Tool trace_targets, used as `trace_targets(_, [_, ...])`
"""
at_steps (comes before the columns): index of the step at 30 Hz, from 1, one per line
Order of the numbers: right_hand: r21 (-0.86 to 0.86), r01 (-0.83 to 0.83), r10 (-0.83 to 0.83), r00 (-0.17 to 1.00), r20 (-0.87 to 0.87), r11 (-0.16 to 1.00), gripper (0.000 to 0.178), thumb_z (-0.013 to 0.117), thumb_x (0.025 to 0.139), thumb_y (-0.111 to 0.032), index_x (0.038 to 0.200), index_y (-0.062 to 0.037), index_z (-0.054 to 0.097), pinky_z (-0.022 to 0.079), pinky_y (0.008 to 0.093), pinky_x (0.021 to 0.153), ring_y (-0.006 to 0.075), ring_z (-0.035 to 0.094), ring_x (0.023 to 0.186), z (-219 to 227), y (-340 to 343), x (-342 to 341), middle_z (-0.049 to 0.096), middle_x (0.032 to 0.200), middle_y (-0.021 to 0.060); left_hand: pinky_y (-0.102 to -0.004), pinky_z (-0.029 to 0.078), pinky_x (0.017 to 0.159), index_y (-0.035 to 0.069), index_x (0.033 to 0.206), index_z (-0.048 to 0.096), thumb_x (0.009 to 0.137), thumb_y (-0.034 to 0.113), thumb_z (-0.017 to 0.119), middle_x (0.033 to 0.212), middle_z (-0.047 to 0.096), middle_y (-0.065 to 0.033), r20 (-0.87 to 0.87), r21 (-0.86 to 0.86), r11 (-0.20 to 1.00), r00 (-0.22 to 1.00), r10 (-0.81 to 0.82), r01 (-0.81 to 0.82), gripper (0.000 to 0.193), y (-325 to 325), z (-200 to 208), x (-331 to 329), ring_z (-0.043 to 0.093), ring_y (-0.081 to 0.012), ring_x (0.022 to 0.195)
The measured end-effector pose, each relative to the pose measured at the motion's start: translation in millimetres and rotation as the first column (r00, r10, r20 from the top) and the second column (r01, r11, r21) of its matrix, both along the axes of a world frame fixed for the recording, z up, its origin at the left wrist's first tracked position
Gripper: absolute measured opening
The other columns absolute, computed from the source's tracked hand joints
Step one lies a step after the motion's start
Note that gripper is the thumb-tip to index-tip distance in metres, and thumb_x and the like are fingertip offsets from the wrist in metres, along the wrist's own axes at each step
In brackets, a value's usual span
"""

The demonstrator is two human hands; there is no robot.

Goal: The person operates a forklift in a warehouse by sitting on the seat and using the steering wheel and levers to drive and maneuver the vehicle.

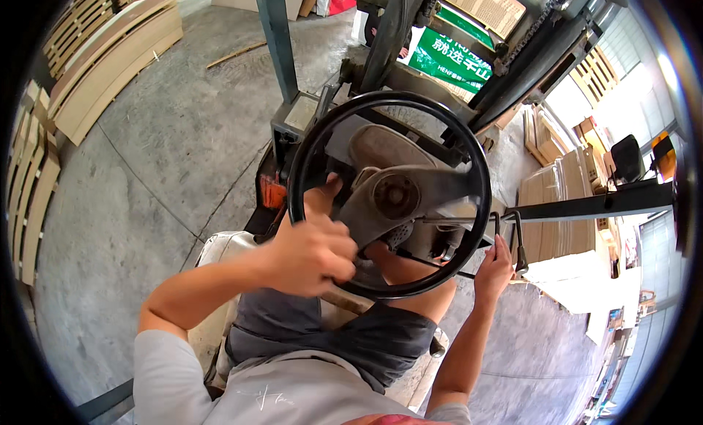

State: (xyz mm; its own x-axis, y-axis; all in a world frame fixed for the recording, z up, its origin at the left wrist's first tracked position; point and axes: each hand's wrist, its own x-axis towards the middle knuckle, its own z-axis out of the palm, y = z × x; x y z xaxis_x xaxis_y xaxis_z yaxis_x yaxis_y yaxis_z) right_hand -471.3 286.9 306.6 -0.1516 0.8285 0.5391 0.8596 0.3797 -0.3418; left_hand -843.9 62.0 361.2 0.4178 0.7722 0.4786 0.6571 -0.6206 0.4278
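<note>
A black steering wheel [481, 198] with a worn grey hub [398, 196] is in front of my lap. My left hand [311, 253], somewhat blurred, is closed around the lower left part of its rim, the thumb side pointing up and inward. To the right of the wheel, thin black control levers [521, 242] with bent tops stand side by side. My right hand [495, 270] is at the nearest of these levers, fingertips together against its upper end. Through the wheel a foot in a dark shoe [400, 234] shows near the floor of the forklift.
The forklift's mast [392, 40] rises ahead, with a green-and-white printed panel [450, 58] beyond it. A dark post [274, 40] stands front left. Board stacks [121, 66] and wooden pallets [33, 183] line the left; a wrapped board stack [560, 198] stands right.
</note>
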Motion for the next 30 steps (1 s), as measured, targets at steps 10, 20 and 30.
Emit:
trace_targets(10, [-0.067,0.004,-0.006,0.999,-0.032,0.998,0.03,0.058,0.097,-0.005,0.122,0.0031,0.072,0.055,0.0425,0.098,0.0373,0.069,0.116,4.8,0.9,-4.1,0.069,0.13,0.0219,-0.0434,0.052,0.075,0.004,0.072,0.065,0.072,0.0,0.061,0.081,0.062,-0.0124,0.213,0.024,0.932,0.913,0.349,-0.362,0.005,87.7,39.2,-43.3,0.062,-0.0341,0.084])
trace_targets(20, [-0.099,-0.015,0.004,0.994,-0.11,0.995,0.03,0.056,0.1,-0.005,0.124,0.0037,0.071,0.061,0.0381,0.085,0.0301,0.076,0.098,6.1,-10.3,-7.8,0.07,0.129,0.0221,-0.0439,0.048,0.099,0.01,0.11,0.074,0.083,0.022,0.076,0.117,0.066,-0.0088,0.445,-0.117,0.943,0.865,-0.229,0.31,0.029,-14.0,2.2,2.7,0.062,-0.0275,0.113])
trace_targets(30, [-0.034,-0.016,0.015,0.999,-0.036,0.999,0.031,0.058,0.096,-0.004,0.122,0.0036,0.072,0.06,0.04,0.088,0.0352,0.072,0.109,4.4,1.8,-4.8,0.07,0.128,0.0221,-0.0331,0.045,0.087,0.01,0.097,0.068,0.082,0.019,0.064,0.1,0.054,-0.0011,-0.117,0.283,0.958,0.993,-0.02,0.053,0.018,31.8,-5.2,87.8,0.055,-0.0182,0.098])
